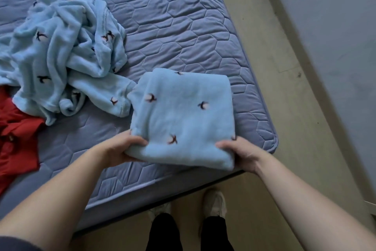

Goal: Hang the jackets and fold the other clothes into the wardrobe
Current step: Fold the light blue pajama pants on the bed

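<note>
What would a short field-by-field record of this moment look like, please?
held item: folded blue garment, bird-patterned, over the near corner of the mattress
left hand: grips its near left edge
right hand: grips its near right corner
unfolded: crumpled blue garment, same pattern, farther left on the mattress
also there: red garment at the left edge
wardrobe: not in view

Folded blue fleece (183,116) between hands (120,149) (242,153)

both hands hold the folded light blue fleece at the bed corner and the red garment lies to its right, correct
Not quite. In the head view the red garment lies to the left of the folded light blue fleece, not its right. The left hand and right hand do hold that fleece at the bed corner.
</note>
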The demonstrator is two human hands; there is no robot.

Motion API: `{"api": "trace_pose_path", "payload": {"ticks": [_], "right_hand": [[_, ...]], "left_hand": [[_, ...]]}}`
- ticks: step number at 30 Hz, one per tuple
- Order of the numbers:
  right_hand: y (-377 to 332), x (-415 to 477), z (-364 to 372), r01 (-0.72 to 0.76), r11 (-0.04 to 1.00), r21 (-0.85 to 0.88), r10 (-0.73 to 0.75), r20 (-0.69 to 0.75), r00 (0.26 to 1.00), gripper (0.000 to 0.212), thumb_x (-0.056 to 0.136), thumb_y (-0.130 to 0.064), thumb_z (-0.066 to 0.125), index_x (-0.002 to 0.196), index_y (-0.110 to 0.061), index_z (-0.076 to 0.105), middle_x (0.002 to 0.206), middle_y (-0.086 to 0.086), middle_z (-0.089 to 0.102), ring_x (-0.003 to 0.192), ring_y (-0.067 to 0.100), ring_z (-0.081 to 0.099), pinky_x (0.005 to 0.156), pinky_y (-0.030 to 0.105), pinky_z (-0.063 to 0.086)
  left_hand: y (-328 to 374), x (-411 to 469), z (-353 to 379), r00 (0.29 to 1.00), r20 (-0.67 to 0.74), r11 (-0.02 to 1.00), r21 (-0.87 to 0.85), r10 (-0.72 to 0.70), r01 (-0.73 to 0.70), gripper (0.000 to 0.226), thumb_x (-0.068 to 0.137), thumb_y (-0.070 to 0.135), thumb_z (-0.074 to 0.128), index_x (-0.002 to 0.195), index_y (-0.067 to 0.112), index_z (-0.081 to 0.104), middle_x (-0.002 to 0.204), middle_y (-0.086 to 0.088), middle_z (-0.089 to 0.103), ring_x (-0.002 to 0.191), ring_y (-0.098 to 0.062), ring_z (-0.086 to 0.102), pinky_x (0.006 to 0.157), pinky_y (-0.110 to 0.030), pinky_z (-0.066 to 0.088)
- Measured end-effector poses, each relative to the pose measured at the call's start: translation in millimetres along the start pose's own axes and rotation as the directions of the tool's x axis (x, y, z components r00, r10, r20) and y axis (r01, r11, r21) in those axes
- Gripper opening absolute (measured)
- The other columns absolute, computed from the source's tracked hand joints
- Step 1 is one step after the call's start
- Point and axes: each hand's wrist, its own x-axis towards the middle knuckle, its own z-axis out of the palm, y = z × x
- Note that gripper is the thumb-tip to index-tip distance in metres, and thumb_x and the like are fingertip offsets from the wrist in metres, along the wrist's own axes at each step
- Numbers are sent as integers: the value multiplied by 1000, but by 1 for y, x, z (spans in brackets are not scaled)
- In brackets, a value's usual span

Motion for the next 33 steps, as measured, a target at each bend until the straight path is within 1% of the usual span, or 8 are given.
{"api": "trace_pose_path", "payload": {"ticks": [3, 5, 7, 11, 16, 23, 29, 33], "right_hand": [[29, 27, -2, -92, 982, -164, 63, -179, 982, 38, 78, 4, 66, 116, -2, 63, 99, 11, 73, 88, 26, 68, 74, 35, 56], [29, 42, -3, -72, 974, -216, 18, -241, 970, 42, 78, 1, 67, 120, -1, 59, 102, 13, 71, 94, 29, 68, 83, 41, 56], [19, 51, -5, 31, 980, -195, -84, -274, 958, 56, 77, -6, 74, 128, -4, 51, 112, 13, 67, 100, 29, 66, 90, 45, 54], [-6, 64, -12, 188, 981, -38, -192, -260, 946, 71, 67, -32, 82, 128, -11, 52, 112, 9, 70, 97, 25, 70, 81, 42, 58], [2, 84, -1, 59, 990, 132, -34, -181, 983, 65, 58, -36, 86, 114, -11, 64, 102, 10, 74, 92, 27, 72, 71, 40, 58], [-5, 61, 6, 59, 963, 262, -9, -189, 982, 64, 60, -26, 84, 118, -6, 65, 110, 16, 70, 101, 34, 68, 84, 48, 55], [-25, -44, 21, 110, 947, 301, -70, -140, 988, 45, 67, -31, 81, 108, -13, 72, 112, 15, 70, 102, 33, 67, 82, 45, 56], [-39, -158, 45, 292, 892, 346, -231, -207, 951, 38, 67, -30, 79, 102, -17, 76, 109, 14, 71, 97, 32, 69, 73, 41, 57]], "left_hand": [[-21, 20, 5, 990, -126, 970, 223, -71, 98, 39, 83, 5, 65, 120, 13, 55, 112, -11, 64, 94, -25, 64, 69, -36, 56], [-20, 29, 10, 992, -129, 958, 281, -14, 50, 55, 75, 11, 73, 126, 12, 51, 115, -10, 63, 100, -26, 62, 80, -38, 55], [-12, 35, 10, 991, -88, 972, 223, 100, -78, 77, 61, 24, 77, 131, 11, 47, 120, -10, 63, 109, -28, 62, 89, -41, 53], [11, 51, 4, 957, -206, 978, 11, 205, -208, 96, 48, 50, 83, 130, 17, 45, 117, -6, 65, 100, -22, 67, 76, -34, 56], [17, 81, 17, 986, -157, 998, 35, 64, -59, 64, 51, 52, 86, 100, 17, 67, 86, -3, 75, 73, -18, 73, 63, -29, 55], [27, 62, 21, 999, -45, 997, -72, 21, -24, 59, 59, 42, 81, 108, 13, 68, 102, -14, 72, 92, -32, 70, 77, -38, 56], [59, -25, 44, 995, 46, 991, -98, 94, -89, 49, 57, 35, 80, 100, 14, 71, 95, -14, 73, 80, -28, 71, 65, -34, 57], [90, -117, 69, 974, 144, 983, -85, 173, -162, 41, 53, 35, 82, 88, 14, 76, 90, -15, 74, 76, -28, 72, 59, -33, 57]]}}
